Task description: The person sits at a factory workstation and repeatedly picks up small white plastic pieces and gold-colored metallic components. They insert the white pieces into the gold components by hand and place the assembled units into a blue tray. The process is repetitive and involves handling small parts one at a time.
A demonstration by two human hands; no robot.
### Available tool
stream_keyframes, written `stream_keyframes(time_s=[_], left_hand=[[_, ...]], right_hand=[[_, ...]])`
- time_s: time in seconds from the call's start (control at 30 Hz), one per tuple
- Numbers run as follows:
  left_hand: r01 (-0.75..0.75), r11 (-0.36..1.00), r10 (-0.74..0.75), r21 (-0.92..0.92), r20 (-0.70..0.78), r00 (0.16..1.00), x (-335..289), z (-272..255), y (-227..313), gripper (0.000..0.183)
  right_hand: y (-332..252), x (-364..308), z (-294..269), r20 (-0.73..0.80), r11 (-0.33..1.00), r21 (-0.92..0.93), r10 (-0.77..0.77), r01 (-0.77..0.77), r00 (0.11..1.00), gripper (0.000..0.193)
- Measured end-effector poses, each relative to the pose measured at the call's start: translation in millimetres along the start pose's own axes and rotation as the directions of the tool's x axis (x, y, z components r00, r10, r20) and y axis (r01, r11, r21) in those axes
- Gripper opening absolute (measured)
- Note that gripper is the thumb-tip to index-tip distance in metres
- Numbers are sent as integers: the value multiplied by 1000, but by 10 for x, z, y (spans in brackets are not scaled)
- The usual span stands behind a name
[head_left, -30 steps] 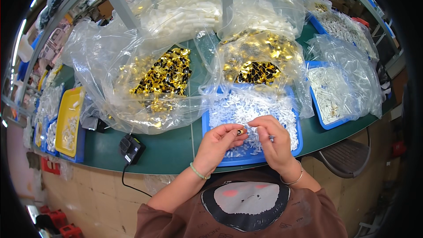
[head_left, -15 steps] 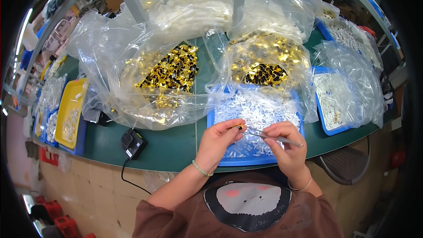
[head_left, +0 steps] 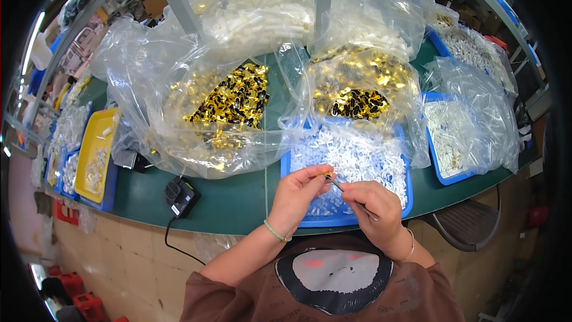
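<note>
We are seeing the bare left hand (head_left: 292, 200), a pale green bracelet (head_left: 277, 231) circling its wrist, pinching a tiny gold-and-black part (head_left: 328, 175) between thumb and fingertips; the bare right hand (head_left: 378, 207) is gripping a slender grey metal tool (head_left: 335, 184), whose tip is pointing at the part; whether tip and part are touching, we are unable to tell at this size; the part is hovering above a rectangular blue plastic tray (head_left: 333, 222), which is lying along the near edge of the dark green tabletop (head_left: 238, 203) and carrying many small white pieces (head_left: 357, 155). Behind this tray, farther from the near edge, a clear plastic bag (head_left: 369, 62) is holding a heap of gold-and-black parts (head_left: 360, 102); to its left a larger clear bag (head_left: 140, 95) is sprawling around a second such heap (head_left: 229, 98); nearer the near edge, left of the tray, a boxy black device (head_left: 180, 197) is resting, its black cable (head_left: 173, 241) hanging over that edge; toward the tabletop's left edge a yellow plastic tray (head_left: 97, 134) is standing; toward the right edge another blue tray (head_left: 456, 179) is holding slim white pieces (head_left: 444, 134), with crumpled clear plastic (head_left: 500, 125) partly covering it.
</note>
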State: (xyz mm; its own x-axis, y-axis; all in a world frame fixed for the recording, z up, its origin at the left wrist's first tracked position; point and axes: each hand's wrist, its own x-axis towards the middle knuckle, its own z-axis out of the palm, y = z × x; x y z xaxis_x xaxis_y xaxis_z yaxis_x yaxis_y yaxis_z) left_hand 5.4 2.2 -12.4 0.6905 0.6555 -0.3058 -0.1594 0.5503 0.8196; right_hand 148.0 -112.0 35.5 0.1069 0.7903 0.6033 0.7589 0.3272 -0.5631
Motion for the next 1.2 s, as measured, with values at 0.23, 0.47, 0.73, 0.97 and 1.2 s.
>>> stream_keyframes(time_s=[0.23,0.47,0.73,0.97,1.2], left_hand=[[-11,1000,11,-2,-3,1000,11,-7,-4,25],[-30,999,30,12,11,999,26,-27,-50,24],[-139,985,138,105,8,990,41,-54,-114,21],[-100,986,105,130,-38,994,23,-42,-53,22],[-52,997,50,62,34,998,-5,-35,-2,23]], right_hand=[[-20,15,-22,-10,997,-44,-60,59,998,25],[-19,31,-12,43,994,-74,-73,76,996,27],[-37,14,-30,96,980,-65,-182,189,979,32],[-45,16,-102,75,960,-20,-276,278,958,29],[-9,-14,-117,-42,989,-26,-148,147,988,31]])
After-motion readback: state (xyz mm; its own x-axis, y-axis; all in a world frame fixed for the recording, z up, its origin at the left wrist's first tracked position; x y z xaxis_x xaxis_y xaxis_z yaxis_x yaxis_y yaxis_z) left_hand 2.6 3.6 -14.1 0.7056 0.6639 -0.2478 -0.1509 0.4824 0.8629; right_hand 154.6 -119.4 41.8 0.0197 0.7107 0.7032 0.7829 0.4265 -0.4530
